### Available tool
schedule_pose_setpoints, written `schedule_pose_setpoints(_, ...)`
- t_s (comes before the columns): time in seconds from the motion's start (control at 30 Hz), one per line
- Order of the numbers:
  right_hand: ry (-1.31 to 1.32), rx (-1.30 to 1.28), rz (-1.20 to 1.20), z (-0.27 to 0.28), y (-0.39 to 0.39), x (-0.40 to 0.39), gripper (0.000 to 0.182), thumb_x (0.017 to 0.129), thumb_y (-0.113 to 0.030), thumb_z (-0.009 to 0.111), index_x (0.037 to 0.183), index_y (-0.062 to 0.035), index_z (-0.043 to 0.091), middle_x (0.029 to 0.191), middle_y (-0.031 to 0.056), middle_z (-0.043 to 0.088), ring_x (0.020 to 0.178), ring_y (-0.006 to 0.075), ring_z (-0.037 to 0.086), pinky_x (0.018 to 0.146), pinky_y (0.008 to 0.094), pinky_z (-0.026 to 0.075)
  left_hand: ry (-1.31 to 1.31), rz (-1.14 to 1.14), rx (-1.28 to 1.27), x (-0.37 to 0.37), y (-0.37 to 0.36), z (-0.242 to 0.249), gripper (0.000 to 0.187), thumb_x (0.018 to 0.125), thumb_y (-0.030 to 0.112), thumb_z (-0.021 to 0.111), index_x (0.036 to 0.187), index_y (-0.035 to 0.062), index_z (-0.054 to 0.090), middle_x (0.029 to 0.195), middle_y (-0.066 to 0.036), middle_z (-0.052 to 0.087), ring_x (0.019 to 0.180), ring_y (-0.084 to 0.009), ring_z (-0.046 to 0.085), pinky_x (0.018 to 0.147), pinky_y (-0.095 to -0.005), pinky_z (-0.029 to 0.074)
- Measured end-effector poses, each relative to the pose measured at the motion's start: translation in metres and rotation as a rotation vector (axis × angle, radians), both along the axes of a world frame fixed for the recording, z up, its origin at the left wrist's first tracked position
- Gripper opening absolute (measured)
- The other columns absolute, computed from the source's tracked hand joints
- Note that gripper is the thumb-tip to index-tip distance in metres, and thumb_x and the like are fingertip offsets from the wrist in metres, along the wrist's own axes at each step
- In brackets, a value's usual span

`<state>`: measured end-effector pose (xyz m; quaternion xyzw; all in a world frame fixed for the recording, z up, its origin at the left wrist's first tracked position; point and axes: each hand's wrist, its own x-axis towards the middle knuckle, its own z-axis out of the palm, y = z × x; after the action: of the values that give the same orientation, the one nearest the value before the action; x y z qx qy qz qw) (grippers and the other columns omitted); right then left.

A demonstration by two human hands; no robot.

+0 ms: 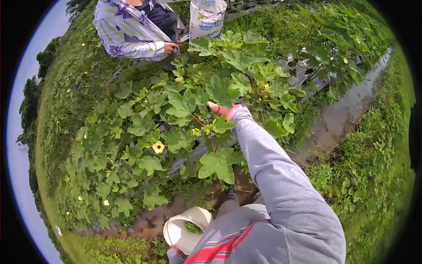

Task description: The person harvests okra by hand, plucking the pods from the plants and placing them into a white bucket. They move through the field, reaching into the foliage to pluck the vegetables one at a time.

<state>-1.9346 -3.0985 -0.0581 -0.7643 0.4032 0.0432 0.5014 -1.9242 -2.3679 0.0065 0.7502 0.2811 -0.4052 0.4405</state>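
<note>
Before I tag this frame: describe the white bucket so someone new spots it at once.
Start from the wearer's grey top with red stripes, at the bottom of the view. Just left of it in the picture, by the left hand, is the white bucket. Its round open mouth shows green contents, while the white sack at the top carries blue print.

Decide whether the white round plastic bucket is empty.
The bucket is not empty: green contents show through its open mouth. How full, cannot tell.
</note>
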Motion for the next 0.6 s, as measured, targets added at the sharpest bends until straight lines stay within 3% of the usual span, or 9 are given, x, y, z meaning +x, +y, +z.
schedule_pose_setpoints(0.1,0.157,-0.329,0.340,0.008,0.019,0.010,0.050,0.080,-0.049,0.055,0.112,-0.0113,0.060,0.110,0.0064,0.062,0.098,0.0188,0.059,0.083,0.0348,0.045,-0.006,-0.047,0.005,-0.003,0.002,-0.004,0.021,0.089,0.023,0.038,0.074,0.0113,0.046,0.042,-0.001,0.028,0.031,-0.0180,0.025,0.031,-0.0357,0.020)
schedule_pose_setpoints(0.17,0.262,-0.435,0.419,0.017,0.031,0.005,0.044,0.080,-0.045,0.056,0.110,-0.0129,0.062,0.116,0.0057,0.061,0.104,0.0195,0.059,0.086,0.0369,0.044,0.005,-0.096,0.008,0.002,-0.005,-0.009,0.020,0.089,0.023,0.039,0.075,0.0112,0.047,0.042,-0.001,0.028,0.031,-0.0175,0.025,0.031,-0.0353,0.020)
schedule_pose_setpoints(0.27,0.145,-0.414,0.332,0.024,0.051,-0.007,0.035,0.086,-0.034,0.049,0.109,-0.0088,0.056,0.107,0.0081,0.058,0.091,0.0224,0.056,0.082,0.0357,0.046,0.005,-0.129,0.008,0.013,-0.007,-0.006,0.019,0.089,0.022,0.039,0.075,0.0110,0.047,0.042,-0.001,0.028,0.031,-0.0167,0.025,0.031,-0.0347,0.020)
schedule_pose_setpoints(0.6,0.232,-0.333,0.335,0.030,0.069,-0.003,0.033,0.088,-0.035,0.048,0.106,-0.0093,0.059,0.104,0.0090,0.061,0.091,0.0238,0.059,0.080,0.0359,0.046,-0.019,-0.260,-0.010,0.057,-0.026,-0.003,0.017,0.089,0.019,0.041,0.076,0.0103,0.050,0.042,0.000,0.029,0.033,-0.0141,0.027,0.032,-0.0327,0.021)
